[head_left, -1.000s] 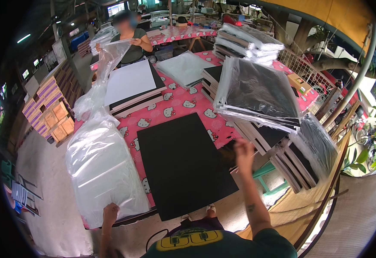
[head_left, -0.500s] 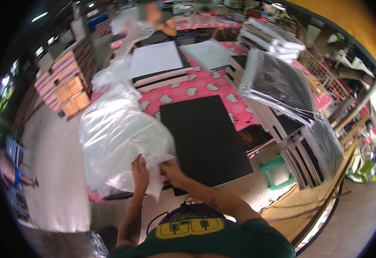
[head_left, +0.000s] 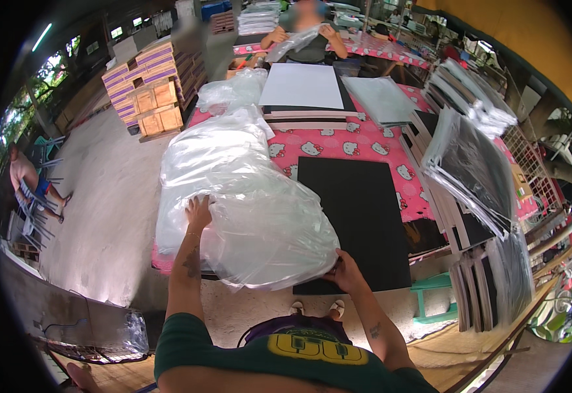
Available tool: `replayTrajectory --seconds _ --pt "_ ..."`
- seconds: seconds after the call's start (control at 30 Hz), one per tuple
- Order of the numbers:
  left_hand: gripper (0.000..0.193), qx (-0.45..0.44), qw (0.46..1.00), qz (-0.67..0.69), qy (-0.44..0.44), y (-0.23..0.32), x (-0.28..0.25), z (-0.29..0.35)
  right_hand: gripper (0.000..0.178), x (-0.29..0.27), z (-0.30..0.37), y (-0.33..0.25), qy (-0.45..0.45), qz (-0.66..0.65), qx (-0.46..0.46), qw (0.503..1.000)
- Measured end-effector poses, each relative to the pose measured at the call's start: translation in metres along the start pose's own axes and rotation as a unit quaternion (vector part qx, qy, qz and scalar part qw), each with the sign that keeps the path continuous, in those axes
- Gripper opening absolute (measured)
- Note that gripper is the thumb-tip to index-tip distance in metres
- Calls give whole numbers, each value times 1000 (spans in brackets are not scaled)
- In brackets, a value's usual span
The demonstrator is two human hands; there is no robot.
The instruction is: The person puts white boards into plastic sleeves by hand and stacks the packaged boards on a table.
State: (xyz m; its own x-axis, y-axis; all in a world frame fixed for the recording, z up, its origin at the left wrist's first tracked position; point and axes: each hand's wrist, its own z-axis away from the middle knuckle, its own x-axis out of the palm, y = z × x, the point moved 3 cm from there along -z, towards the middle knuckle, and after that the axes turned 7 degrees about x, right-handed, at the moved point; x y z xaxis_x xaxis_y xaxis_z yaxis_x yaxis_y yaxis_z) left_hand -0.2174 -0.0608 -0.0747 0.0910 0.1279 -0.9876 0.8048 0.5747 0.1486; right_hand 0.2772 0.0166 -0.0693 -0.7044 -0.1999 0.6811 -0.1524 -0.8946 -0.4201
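Note:
A big clear plastic bag [head_left: 269, 226] lies loosely spread over a pile of plastic bags [head_left: 214, 157] on the left of the table, its right part covering part of a flat black board [head_left: 358, 223]. My right hand [head_left: 348, 272] pinches the bag's near right edge between thumb and fingers, over the board. On the left, my left hand [head_left: 199, 213] rests against the plastic with its fingers apart. The board's near edge extends past the table edge.
Boards with a white sheet [head_left: 302, 85] lie on the pink tablecloth [head_left: 325, 145] ahead. Plastic-wrapped boards [head_left: 472, 164] are stacked right, above a green stool [head_left: 430, 298]. Wooden crates [head_left: 155, 98] stand far left. Across the table a person [head_left: 305, 39] holds clear plastic.
My right hand has moved right, away from my left hand, drawing the bag's edge out over the black board. The view has shifted left, and the person opposite now holds a smaller plastic piece.

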Motion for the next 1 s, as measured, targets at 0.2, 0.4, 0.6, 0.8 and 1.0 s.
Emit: replayTrajectory --seconds 0.2,0.4,0.6,0.8,1.0 --pt "76 213 973 74 55 211 -7 75 55 42 -49 15 -43 -15 -36 998" --pt "58 145 986 -39 74 57 1 13 46 48 -56 3 2 0 -114 994" --pt "54 226 909 249 247 203 -47 57 45 52 -52 26 -2 -52 -86 995" --pt "60 298 953 25 46 212 16 118 40 34 -41 6 -29 -83 -128 988" --pt "51 348 924 136 84 128 36 12 41 -47 10 -55 142 -49 -310 939"
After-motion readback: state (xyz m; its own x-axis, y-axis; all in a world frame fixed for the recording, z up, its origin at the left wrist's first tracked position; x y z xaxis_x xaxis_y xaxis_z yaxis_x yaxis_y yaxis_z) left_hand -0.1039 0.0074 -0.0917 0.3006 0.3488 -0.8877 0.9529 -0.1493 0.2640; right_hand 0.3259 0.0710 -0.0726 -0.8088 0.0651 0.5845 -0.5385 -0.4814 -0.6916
